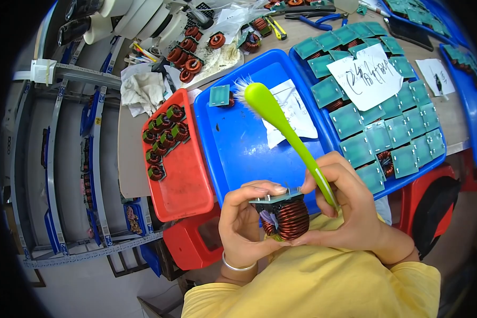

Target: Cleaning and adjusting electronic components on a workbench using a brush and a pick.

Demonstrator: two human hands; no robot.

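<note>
A copper-wound toroidal coil (293,220) on a small green board is held upright near my body, board side up. My left hand (237,222) is closed around its left side, with fingertips on the board's top. In my right hand (352,204), a lime-green brush (286,124) is tucked between the fingers, its pale bristles pointing away to the upper left. The right thumb also presses under the coil's lower edge. Beyond both hands lies a blue tray (233,164) with one board-mounted coil (220,96) and a paper sheet (289,114) in it.
On the left, a red tray (183,199) holds several coils. To the right, another blue tray (315,98) is packed with green boards (358,149) under a handwritten sheet (364,77). Pliers (320,22), a cutter (276,29) and loose coils lie farther back. Metal shelving (95,159) stands left.
</note>
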